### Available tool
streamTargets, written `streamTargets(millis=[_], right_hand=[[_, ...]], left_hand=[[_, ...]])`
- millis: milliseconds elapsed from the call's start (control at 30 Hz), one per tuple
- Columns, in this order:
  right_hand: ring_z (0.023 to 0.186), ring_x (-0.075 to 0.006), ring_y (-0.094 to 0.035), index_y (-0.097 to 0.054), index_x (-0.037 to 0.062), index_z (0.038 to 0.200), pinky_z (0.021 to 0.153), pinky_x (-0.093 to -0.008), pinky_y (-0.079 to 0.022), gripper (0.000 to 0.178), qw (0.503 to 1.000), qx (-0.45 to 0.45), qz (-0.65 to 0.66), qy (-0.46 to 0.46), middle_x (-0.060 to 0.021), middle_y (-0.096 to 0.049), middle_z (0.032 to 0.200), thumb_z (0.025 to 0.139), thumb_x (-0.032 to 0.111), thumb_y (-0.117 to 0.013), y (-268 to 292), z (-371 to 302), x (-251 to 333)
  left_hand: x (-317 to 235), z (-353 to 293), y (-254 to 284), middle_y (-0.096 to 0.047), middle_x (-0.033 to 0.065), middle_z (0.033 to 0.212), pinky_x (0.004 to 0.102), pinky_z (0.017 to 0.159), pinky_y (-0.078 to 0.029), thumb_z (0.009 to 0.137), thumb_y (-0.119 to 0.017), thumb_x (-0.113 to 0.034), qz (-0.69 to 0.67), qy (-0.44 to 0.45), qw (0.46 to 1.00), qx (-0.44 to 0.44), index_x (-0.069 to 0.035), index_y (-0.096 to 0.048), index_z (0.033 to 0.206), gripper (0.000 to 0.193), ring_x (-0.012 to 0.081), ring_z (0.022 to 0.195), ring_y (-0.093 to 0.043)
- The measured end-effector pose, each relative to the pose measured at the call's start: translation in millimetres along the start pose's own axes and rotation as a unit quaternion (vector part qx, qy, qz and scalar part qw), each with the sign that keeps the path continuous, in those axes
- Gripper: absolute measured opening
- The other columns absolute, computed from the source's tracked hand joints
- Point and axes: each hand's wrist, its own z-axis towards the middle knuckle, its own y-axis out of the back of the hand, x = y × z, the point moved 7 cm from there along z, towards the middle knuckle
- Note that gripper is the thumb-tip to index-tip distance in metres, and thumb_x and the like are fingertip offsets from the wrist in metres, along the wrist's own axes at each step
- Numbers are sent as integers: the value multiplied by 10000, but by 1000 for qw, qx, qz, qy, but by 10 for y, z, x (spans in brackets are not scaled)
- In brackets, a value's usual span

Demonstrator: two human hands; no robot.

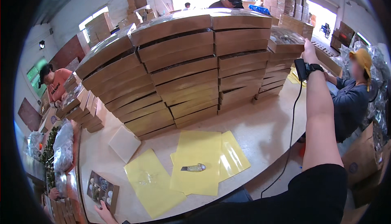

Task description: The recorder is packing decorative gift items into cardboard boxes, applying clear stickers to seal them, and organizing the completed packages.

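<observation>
My right arm reaches far forward, and my right hand [310,52] grips the outer corner of a shallow cardboard box [286,40] with a clear top. That box rests on the right end of a tall stack of brown boxes [185,63]. Its contents are hard to make out, and some of my fingers are hidden. At the lower left, my left hand [105,214] has its fingers apart, the tips touching the near edge of a compartment box [115,197]. Pale round pieces and dark bits fill its sections. The box lies on the table.
Yellow sheets [152,183] overlap on the pale table [260,142], one bearing a small clear-and-dark piece [194,168]. A white square [124,144] lies beside the stack. A black cable [290,142] hangs from my right wrist. Co-workers stand left, right and behind the boxes.
</observation>
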Motion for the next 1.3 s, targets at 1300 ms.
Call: streamTargets(millis=[1300], right_hand=[[1130, -397, -541, -557, -8, 1167, 978, -477, -426, 583, 943, -276, 86, -163, -272, -588, 1192, 938, 525, -492, -1605, -1654, 1141]], left_hand=[[61, -1522, 789, -628, 73, 1078, 341, 788, -524, 946, -627, -479, -442, 195, 875, 27, -3, -603, 1144, 516, 189, 987, -607]])
